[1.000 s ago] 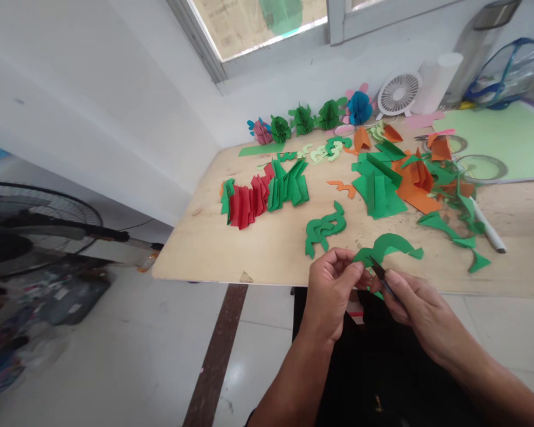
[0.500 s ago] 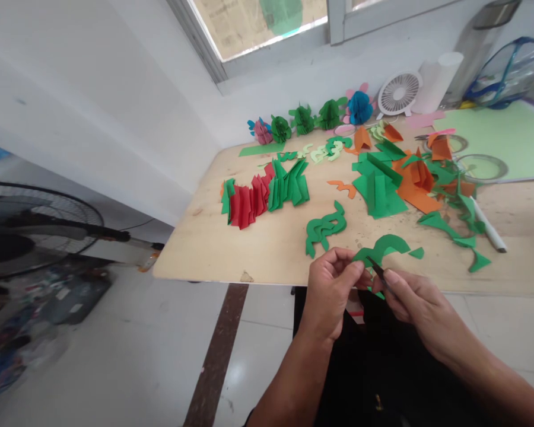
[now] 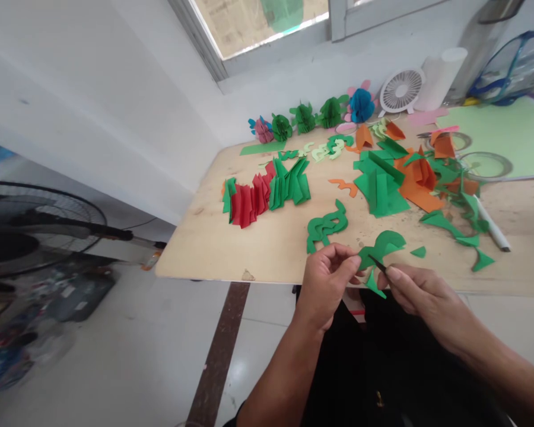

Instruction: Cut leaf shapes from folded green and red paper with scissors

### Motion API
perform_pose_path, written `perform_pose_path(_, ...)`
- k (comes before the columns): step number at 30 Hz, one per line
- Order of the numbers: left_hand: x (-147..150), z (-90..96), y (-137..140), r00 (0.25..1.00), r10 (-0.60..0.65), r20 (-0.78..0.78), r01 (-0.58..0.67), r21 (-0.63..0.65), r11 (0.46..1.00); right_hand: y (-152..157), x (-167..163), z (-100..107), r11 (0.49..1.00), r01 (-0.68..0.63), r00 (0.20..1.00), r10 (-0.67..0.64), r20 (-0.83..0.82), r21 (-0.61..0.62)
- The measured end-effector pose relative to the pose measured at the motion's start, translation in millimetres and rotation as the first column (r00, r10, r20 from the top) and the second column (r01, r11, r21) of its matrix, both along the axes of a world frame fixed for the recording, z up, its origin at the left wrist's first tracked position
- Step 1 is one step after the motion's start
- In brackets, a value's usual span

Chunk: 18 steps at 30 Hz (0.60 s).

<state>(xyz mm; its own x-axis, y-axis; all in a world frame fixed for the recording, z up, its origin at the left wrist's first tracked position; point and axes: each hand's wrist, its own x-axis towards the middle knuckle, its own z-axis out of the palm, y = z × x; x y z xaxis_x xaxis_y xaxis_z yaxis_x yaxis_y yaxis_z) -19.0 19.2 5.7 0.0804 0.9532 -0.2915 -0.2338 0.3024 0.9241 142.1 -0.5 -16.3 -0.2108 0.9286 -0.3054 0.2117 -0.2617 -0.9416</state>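
Between thumb and fingers, my left hand [image 3: 331, 279] pinches the left end of a curved green paper piece [image 3: 389, 241] over the table's front edge. My right hand [image 3: 418, 293] grips dark scissors [image 3: 378, 264], whose blades meet the paper; the handles are mostly hidden by my fingers. A green strip [image 3: 375, 286] hangs below the blades. Just beyond my left hand lie wavy green cutouts [image 3: 327, 225] in a small stack. One small green scrap [image 3: 419, 252] rests to the right of the held paper.
On the wooden table [image 3: 196, 249] stand folded red paper [image 3: 249, 201] and green paper [image 3: 289, 184]. More folded green sheets [image 3: 378, 184], orange paper [image 3: 416, 184] and a white marker [image 3: 493, 225] lie to the right. Paper honeycomb figures [image 3: 305, 118] and a small white fan [image 3: 401, 91] line the wall.
The scissors have cut further into the green paper, and the strip below now hangs lower. The small scrap on the right lies apart from the held piece.
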Motion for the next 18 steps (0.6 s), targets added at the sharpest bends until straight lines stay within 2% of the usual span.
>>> perform_pose_path(6,-10.2,-0.6,9.1,0.980,-0.092,-0.175,0.103,0.054,0.993,2.4,3.3,2.2,0.999,-0.003,0.998,0.001,0.056,0.042)
perform_pose_path(12,-16.5,2.5,16.4,0.966,-0.185,-0.183,0.195,0.038,0.980,7.3,7.9,2.8,0.996,-0.030,0.994,0.021,0.108,0.090)
perform_pose_path(15,-15.2,1.0,17.7,0.977,-0.154,-0.150,0.161,0.034,0.986,8.9,8.9,4.3,0.995,-0.054,0.994,0.045,0.097,0.085)
perform_pose_path(18,-8.8,-3.4,16.0,0.998,-0.042,-0.052,0.044,0.043,0.998,7.3,7.7,2.7,0.999,-0.028,0.999,0.026,0.038,0.042)
